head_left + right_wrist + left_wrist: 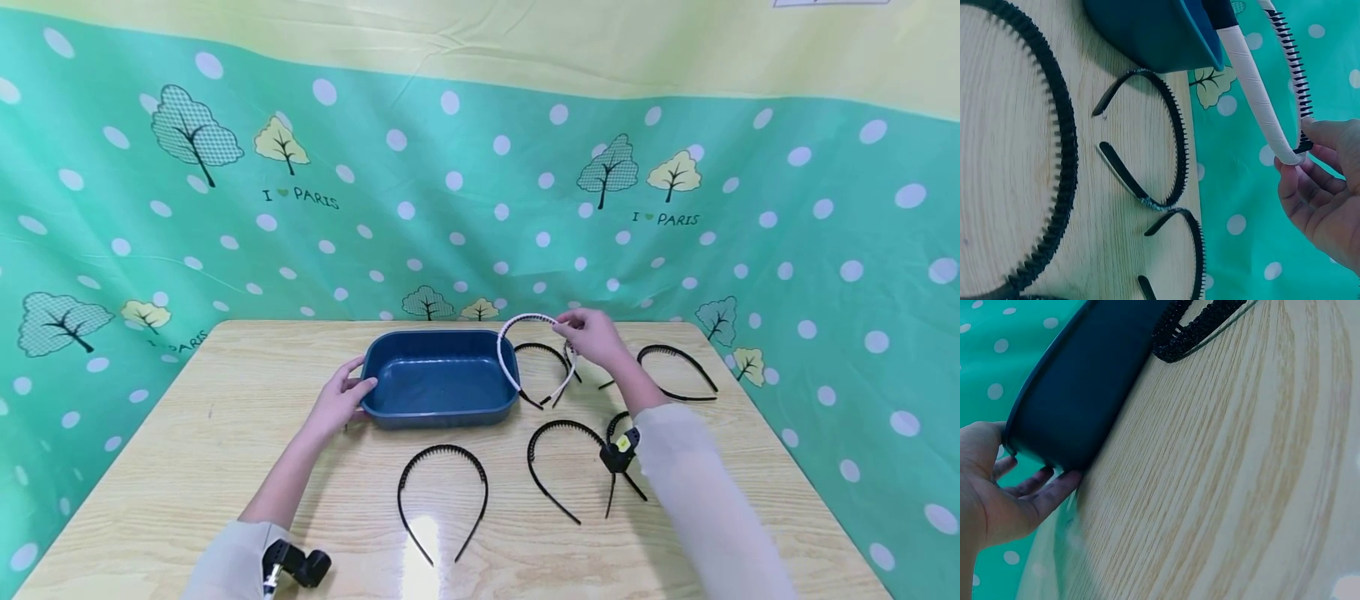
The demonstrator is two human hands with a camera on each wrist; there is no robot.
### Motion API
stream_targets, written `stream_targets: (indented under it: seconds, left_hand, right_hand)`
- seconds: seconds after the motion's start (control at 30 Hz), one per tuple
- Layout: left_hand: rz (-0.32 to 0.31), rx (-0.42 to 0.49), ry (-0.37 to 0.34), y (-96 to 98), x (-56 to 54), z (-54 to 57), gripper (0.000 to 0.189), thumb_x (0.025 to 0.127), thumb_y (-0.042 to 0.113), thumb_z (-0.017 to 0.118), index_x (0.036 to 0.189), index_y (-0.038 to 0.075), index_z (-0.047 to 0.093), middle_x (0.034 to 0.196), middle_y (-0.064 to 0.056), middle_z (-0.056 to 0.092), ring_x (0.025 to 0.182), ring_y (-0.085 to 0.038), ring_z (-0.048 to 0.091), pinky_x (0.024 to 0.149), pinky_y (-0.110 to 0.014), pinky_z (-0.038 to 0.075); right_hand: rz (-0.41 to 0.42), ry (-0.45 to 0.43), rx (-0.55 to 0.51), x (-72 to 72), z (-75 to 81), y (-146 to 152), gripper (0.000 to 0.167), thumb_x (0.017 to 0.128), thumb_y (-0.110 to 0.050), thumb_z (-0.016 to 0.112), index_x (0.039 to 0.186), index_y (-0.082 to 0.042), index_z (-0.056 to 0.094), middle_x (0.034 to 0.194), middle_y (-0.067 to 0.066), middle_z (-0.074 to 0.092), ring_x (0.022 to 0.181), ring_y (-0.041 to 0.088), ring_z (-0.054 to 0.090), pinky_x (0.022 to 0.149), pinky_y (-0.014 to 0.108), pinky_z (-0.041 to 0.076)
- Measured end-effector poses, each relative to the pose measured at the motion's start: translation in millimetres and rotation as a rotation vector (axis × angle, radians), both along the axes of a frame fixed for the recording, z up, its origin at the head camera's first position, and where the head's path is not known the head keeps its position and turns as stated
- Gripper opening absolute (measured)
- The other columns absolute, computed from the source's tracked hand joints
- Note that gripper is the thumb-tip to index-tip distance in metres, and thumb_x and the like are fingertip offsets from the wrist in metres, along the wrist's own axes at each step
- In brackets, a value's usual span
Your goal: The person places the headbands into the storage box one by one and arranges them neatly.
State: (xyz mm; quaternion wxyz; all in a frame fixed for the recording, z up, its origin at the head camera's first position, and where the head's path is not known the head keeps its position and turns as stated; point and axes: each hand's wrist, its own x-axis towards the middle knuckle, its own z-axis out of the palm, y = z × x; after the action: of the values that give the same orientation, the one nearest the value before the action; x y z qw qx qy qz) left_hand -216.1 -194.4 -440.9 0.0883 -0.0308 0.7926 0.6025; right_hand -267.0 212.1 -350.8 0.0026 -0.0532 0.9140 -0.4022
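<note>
My left hand [339, 402] grips the left end of a dark blue plastic basin [442, 419], its thumb over the rim. In the left wrist view, the fingers of that hand [1007, 503] lie against the outer wall and underside. Beyond the basin's right end, my right hand [596, 340] pinches a pale pinkish-white headband [500, 350] with black tips and inner comb teeth. In the right wrist view, thumb and fingers hold the headband [1252, 90] at its curved top, raised above the table. The basin's visible inside has no headband in it.
Several black toothed headbands lie on the wooden table [247, 400]. One headband [442, 448] is in front of the basin, another headband [566, 423] right of that, and one more [675, 347] at the far right. A green dotted curtain [450, 208] hangs behind the table.
</note>
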Motion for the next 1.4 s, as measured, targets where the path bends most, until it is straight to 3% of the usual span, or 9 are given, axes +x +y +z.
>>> stream_targets:
  seconds: [0.13,0.3,0.5,0.63,1.07,1.4]
  left_hand:
    - [0.003,0.0,-0.001,-0.8,0.2,-0.9,0.061,0.098,0.029,0.048,0.15,0.017,0.019,0.141,-0.03,0.036,0.121,-0.045,0.048,0.087,-0.047,0.054]
    - [0.003,-0.003,0.001,-1.3,0.6,-1.7,0.061,0.098,0.029,0.048,0.15,0.017,0.019,0.141,-0.03,0.037,0.121,-0.045,0.048,0.087,-0.047,0.054]
    - [0.004,-0.007,0.001,-1.4,0.3,-2.6,0.061,0.098,0.029,0.048,0.15,0.016,0.019,0.14,-0.03,0.038,0.12,-0.044,0.049,0.086,-0.046,0.055]
    - [0.007,-0.01,0.0,-1.0,0.7,-1.9,0.061,0.098,0.03,0.048,0.15,0.016,0.019,0.139,-0.029,0.039,0.119,-0.044,0.05,0.086,-0.046,0.054]
    - [0.006,-0.004,0.002,0.4,-0.2,-2.1,0.061,0.098,0.031,0.049,0.15,0.016,0.02,0.139,-0.029,0.039,0.119,-0.044,0.051,0.085,-0.045,0.055]
    - [0.005,0.001,0.008,1.5,0.5,-1.2,0.061,0.098,0.03,0.049,0.149,0.015,0.021,0.138,-0.03,0.04,0.117,-0.044,0.052,0.083,-0.045,0.056]
  right_hand:
    - [0.007,-0.003,-0.01,-1.0,-0.9,-5.2,0.029,0.093,-0.023,0.058,0.113,-0.002,0.063,0.081,0.009,0.059,0.08,0.039,0.06,0.055,0.026,0.049]
    - [0.01,0.012,-0.001,-3.1,-1.8,-10.8,0.028,0.093,-0.023,0.057,0.111,-0.002,0.063,0.083,0.01,0.059,0.076,0.034,0.06,0.055,0.025,0.049]
    - [-0.003,-0.01,-0.017,-3.6,-0.7,-18.9,0.028,0.094,-0.023,0.056,0.111,-0.002,0.063,0.09,0.014,0.058,0.075,0.025,0.059,0.064,0.034,0.054]
    - [0.003,-0.006,-0.011,-5.1,-0.1,-22.5,0.028,0.094,-0.023,0.056,0.111,-0.002,0.063,0.092,0.015,0.058,0.082,0.033,0.06,0.061,0.028,0.052]
    - [0.017,0.022,-0.028,-10.0,-6.5,-35.6,0.026,0.094,-0.026,0.057,0.109,-0.006,0.065,0.082,0.01,0.06,0.068,0.027,0.059,0.052,0.026,0.048]
    - [0.019,0.023,-0.071,-9.7,-11.0,-47.3,0.023,0.093,-0.024,0.059,0.105,-0.006,0.065,0.08,0.009,0.059,0.066,0.022,0.058,0.054,0.029,0.051]
